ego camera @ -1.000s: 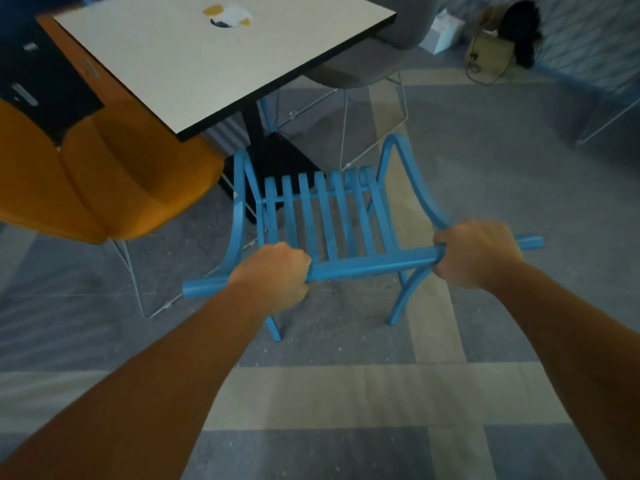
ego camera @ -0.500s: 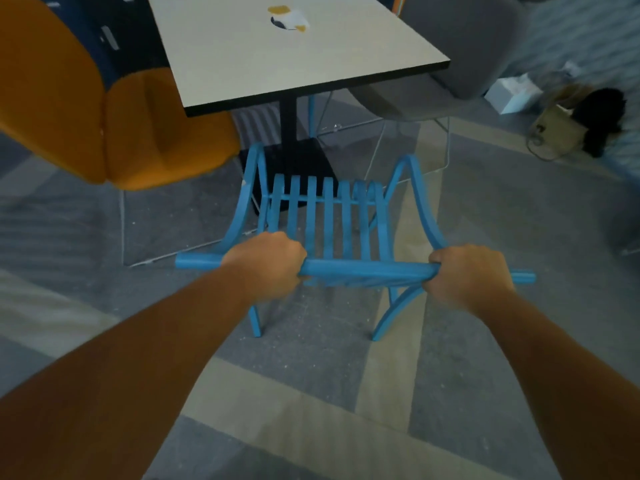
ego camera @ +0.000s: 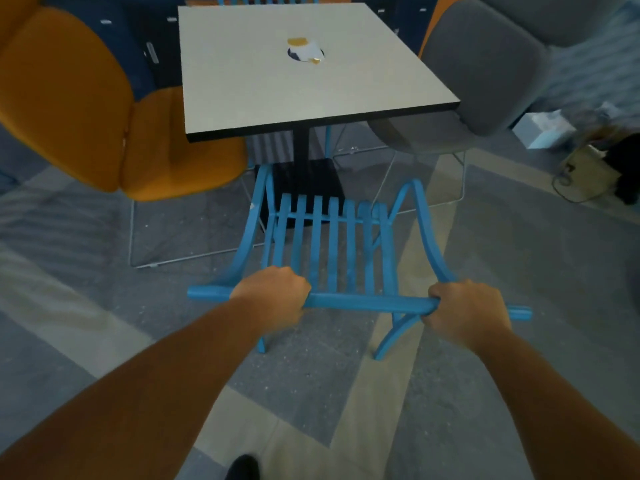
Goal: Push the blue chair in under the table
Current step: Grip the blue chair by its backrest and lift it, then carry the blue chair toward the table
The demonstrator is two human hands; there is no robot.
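Note:
The blue chair [ego camera: 332, 244] with a slatted seat stands on the floor in front of me, facing the square white table [ego camera: 277, 88]. Its seat front lies just short of the table's near edge, by the black pedestal base [ego camera: 304, 181]. My left hand [ego camera: 273, 299] grips the left part of the chair's top back rail. My right hand [ego camera: 464, 313] grips the right part of the same rail. Both fists are closed around it.
An orange chair [ego camera: 104, 109] sits at the table's left side and a grey chair [ego camera: 478, 71] at its right, both on wire legs. A small white and yellow object [ego camera: 304, 51] lies on the tabletop. Bags and a box [ego camera: 588, 161] sit on the floor at far right.
The chair has swung round to face the table squarely and sits closer to its edge. My view has turned with it, and both hands keep their hold on the rail.

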